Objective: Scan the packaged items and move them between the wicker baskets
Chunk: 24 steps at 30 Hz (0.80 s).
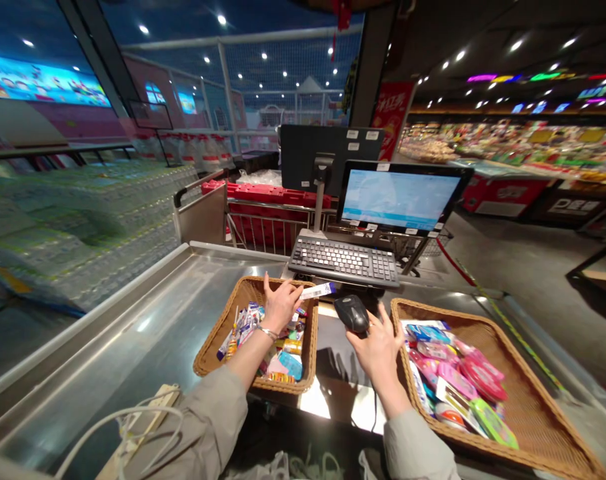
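Note:
My left hand (281, 305) is raised over the left wicker basket (213, 350) and pinches a small white and blue packet (319, 291), holding it out to the right. My right hand (377, 343) grips a black handheld barcode scanner (353, 313) just below the keyboard (343, 260), its head close to the packet. The left basket holds several small colourful packets. A larger wicker basket (533, 413) on the right holds more packets in pink, blue and green.
A checkout monitor (400, 199) stands behind the keyboard, with a second screen (327, 157) facing away. A steel counter (147, 320) runs to the left. White cables (123, 427) lie at the near left. Red shopping baskets (267, 200) sit behind the counter.

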Available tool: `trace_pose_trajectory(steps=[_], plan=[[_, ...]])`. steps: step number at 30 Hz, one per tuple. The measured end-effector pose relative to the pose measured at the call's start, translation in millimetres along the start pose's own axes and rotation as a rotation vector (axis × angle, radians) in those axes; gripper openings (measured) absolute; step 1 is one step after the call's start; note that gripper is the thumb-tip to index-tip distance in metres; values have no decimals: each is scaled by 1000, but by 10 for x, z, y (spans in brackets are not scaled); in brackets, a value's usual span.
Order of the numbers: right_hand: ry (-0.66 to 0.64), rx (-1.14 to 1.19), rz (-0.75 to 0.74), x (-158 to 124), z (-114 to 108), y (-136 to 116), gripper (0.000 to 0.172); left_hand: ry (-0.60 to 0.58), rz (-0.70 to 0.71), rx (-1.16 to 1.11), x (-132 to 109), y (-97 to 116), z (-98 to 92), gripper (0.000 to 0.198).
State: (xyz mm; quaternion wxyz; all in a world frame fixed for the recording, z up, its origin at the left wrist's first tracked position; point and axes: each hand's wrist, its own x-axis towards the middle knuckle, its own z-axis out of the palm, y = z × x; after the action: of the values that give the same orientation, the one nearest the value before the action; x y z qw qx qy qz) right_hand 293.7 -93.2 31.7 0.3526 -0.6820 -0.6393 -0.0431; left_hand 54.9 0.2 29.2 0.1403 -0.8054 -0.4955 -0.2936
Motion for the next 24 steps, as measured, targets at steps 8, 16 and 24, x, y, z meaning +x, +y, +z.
trace_pose_trajectory(steps=[8, 16, 24], plan=[[-14, -2, -49, -25, -29, -77, 22, -33, -3, -15, 69, 160, -24, 25], [-51, 12, -30, -22, -58, -144, 20, -39, 6, -39, 126, 246, -72, 25], [-39, 17, -38, -20, -53, -152, 21, -37, 25, 0, 157, 272, -95, 24]])
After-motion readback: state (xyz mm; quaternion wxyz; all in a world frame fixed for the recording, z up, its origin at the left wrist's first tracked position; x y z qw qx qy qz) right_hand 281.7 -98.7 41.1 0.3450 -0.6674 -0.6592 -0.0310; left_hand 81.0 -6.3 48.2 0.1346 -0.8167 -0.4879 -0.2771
